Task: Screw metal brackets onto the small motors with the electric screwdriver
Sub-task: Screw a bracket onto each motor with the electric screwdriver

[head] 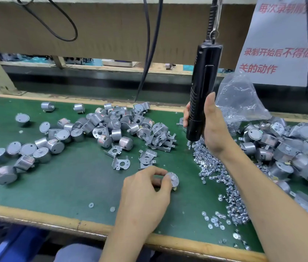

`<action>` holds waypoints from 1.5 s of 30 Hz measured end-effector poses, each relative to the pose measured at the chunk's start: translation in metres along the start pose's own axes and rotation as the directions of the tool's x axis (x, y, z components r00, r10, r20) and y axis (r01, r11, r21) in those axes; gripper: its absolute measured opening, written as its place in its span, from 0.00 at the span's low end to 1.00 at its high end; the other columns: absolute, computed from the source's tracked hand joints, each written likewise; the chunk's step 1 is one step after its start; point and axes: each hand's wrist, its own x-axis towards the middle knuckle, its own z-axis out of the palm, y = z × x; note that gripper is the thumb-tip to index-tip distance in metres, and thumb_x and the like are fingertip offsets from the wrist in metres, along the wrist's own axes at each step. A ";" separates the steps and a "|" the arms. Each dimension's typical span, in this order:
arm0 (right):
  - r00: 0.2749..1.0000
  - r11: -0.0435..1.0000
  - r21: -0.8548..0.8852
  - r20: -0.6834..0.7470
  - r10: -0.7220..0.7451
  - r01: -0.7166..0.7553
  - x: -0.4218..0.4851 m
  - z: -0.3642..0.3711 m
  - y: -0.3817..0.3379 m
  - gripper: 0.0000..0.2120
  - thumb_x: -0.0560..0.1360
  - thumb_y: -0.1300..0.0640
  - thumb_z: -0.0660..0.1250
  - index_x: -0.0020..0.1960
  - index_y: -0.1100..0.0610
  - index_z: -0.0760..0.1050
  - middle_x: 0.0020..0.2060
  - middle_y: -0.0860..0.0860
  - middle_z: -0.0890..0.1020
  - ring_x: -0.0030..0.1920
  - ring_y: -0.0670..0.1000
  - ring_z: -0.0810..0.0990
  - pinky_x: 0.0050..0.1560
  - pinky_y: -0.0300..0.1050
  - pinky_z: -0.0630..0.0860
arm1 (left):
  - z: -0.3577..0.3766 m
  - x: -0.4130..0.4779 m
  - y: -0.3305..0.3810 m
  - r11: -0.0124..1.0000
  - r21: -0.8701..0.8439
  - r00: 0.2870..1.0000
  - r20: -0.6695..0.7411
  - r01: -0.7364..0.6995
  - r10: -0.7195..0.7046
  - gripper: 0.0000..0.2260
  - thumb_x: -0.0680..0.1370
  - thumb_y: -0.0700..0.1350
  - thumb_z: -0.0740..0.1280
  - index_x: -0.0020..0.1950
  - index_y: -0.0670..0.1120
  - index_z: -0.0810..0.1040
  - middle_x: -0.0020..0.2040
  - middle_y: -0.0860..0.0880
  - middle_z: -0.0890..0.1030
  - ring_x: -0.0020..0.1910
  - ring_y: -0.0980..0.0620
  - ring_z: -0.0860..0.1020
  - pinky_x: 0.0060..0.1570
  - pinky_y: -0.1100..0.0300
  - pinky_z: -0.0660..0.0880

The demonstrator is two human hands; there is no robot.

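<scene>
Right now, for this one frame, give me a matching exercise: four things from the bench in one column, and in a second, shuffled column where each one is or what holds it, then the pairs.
Things
1. black electric screwdriver
2. small round silver motor nearest the front edge
3. crumpled clear plastic bag
4. loose silver screws

Places
A. pinched by the left hand
B. strewn on the green mat beneath the right forearm
C. gripped upright by the right hand
D. slumped behind the right hand

Pairs: 1-C, 2-A, 3-D, 4-B
</scene>
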 end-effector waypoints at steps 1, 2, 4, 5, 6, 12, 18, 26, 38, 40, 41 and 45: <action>1.000 1.000 0.003 -0.001 0.004 -0.004 0.000 0.000 0.002 0.36 0.69 0.21 0.54 0.45 0.54 0.75 0.37 0.50 0.78 0.38 0.52 0.77 0.51 0.59 0.75 | 0.001 0.000 -0.002 0.998 0.062 0.999 -0.037 -0.027 0.029 0.05 0.77 0.54 0.66 0.45 0.57 0.81 0.36 0.62 0.81 0.38 0.61 0.76 0.41 0.65 0.71; 1.000 1.000 0.011 -0.003 0.008 -0.008 0.001 -0.001 0.003 0.36 0.69 0.21 0.54 0.45 0.54 0.75 0.37 0.50 0.78 0.38 0.52 0.77 0.51 0.58 0.75 | 0.001 0.000 -0.003 0.992 0.114 0.995 -0.074 -0.055 0.064 0.06 0.77 0.54 0.65 0.46 0.57 0.81 0.40 0.60 0.80 0.42 0.61 0.76 0.45 0.64 0.71; 1.000 1.000 0.022 -0.007 0.015 -0.014 0.002 -0.001 0.006 0.35 0.69 0.20 0.55 0.44 0.53 0.76 0.37 0.50 0.78 0.38 0.52 0.77 0.51 0.58 0.75 | 0.000 -0.001 -0.005 0.986 0.135 0.989 -0.097 -0.098 0.112 0.06 0.77 0.53 0.65 0.47 0.56 0.82 0.45 0.60 0.77 0.45 0.59 0.75 0.49 0.62 0.70; 1.000 1.000 0.020 -0.009 0.016 -0.016 0.003 -0.001 0.007 0.35 0.69 0.20 0.55 0.44 0.52 0.76 0.37 0.50 0.79 0.38 0.52 0.77 0.51 0.58 0.75 | -0.001 -0.001 -0.006 0.986 0.117 0.988 -0.081 -0.120 0.130 0.05 0.76 0.53 0.66 0.48 0.57 0.81 0.46 0.60 0.77 0.44 0.60 0.75 0.49 0.62 0.70; 1.000 1.000 0.018 -0.010 0.016 -0.016 0.003 -0.001 0.009 0.34 0.69 0.20 0.56 0.44 0.52 0.76 0.37 0.50 0.79 0.38 0.52 0.77 0.51 0.58 0.75 | -0.002 -0.002 -0.008 0.983 0.106 0.986 -0.058 -0.147 0.154 0.05 0.75 0.54 0.67 0.49 0.57 0.80 0.45 0.61 0.77 0.43 0.60 0.75 0.48 0.62 0.71; 0.999 1.000 0.014 -0.030 0.022 -0.021 0.005 -0.003 0.013 0.34 0.68 0.19 0.56 0.43 0.50 0.76 0.38 0.50 0.79 0.38 0.52 0.77 0.50 0.55 0.75 | 0.000 -0.004 -0.013 0.947 0.209 0.968 0.003 -0.245 0.250 0.13 0.72 0.56 0.70 0.56 0.59 0.77 0.51 0.62 0.77 0.49 0.59 0.76 0.51 0.60 0.73; 0.999 1.000 -0.002 -0.031 0.010 -0.011 0.006 -0.002 0.013 0.33 0.69 0.20 0.56 0.43 0.49 0.77 0.38 0.50 0.79 0.38 0.52 0.77 0.50 0.57 0.75 | 0.003 -0.001 -0.015 0.939 0.250 0.969 -0.001 -0.238 0.246 0.12 0.72 0.59 0.69 0.54 0.60 0.76 0.51 0.63 0.76 0.50 0.60 0.76 0.48 0.60 0.73; 1.000 1.000 0.029 0.006 0.008 -0.009 0.003 0.002 0.007 0.32 0.69 0.20 0.56 0.42 0.49 0.77 0.36 0.49 0.79 0.37 0.52 0.76 0.51 0.59 0.75 | 0.005 0.000 -0.017 0.932 0.267 0.967 -0.009 -0.244 0.256 0.13 0.71 0.61 0.70 0.54 0.61 0.76 0.50 0.63 0.76 0.49 0.60 0.76 0.45 0.59 0.74; 0.997 0.993 0.118 0.075 0.016 -0.025 -0.004 0.011 -0.006 0.32 0.66 0.19 0.59 0.41 0.47 0.78 0.35 0.50 0.78 0.34 0.52 0.75 0.44 0.50 0.74 | 0.005 0.001 -0.018 0.929 0.267 0.964 -0.005 -0.256 0.267 0.14 0.71 0.61 0.71 0.54 0.60 0.76 0.50 0.63 0.75 0.49 0.60 0.76 0.45 0.59 0.74; 0.997 0.992 0.121 0.075 0.024 -0.033 -0.005 0.012 -0.007 0.33 0.66 0.19 0.59 0.42 0.49 0.78 0.35 0.50 0.78 0.34 0.52 0.75 0.44 0.49 0.74 | 0.005 0.001 -0.018 0.929 0.265 0.964 -0.004 -0.257 0.267 0.14 0.72 0.61 0.71 0.54 0.60 0.76 0.50 0.62 0.75 0.48 0.60 0.76 0.45 0.59 0.74; 0.997 0.992 0.123 0.073 0.029 -0.038 -0.005 0.012 -0.007 0.34 0.66 0.19 0.59 0.42 0.50 0.77 0.35 0.50 0.78 0.34 0.52 0.75 0.43 0.48 0.74 | 0.005 0.001 -0.018 0.930 0.263 0.964 -0.003 -0.257 0.268 0.14 0.72 0.61 0.71 0.54 0.60 0.76 0.50 0.62 0.75 0.48 0.60 0.76 0.45 0.59 0.74; 0.997 0.992 0.116 0.072 0.040 -0.048 -0.007 0.013 -0.007 0.37 0.66 0.20 0.59 0.44 0.54 0.75 0.35 0.49 0.78 0.34 0.51 0.75 0.43 0.46 0.75 | 0.005 0.001 -0.018 0.930 0.263 0.963 -0.003 -0.258 0.268 0.14 0.72 0.61 0.71 0.54 0.60 0.76 0.50 0.62 0.75 0.49 0.59 0.76 0.46 0.58 0.74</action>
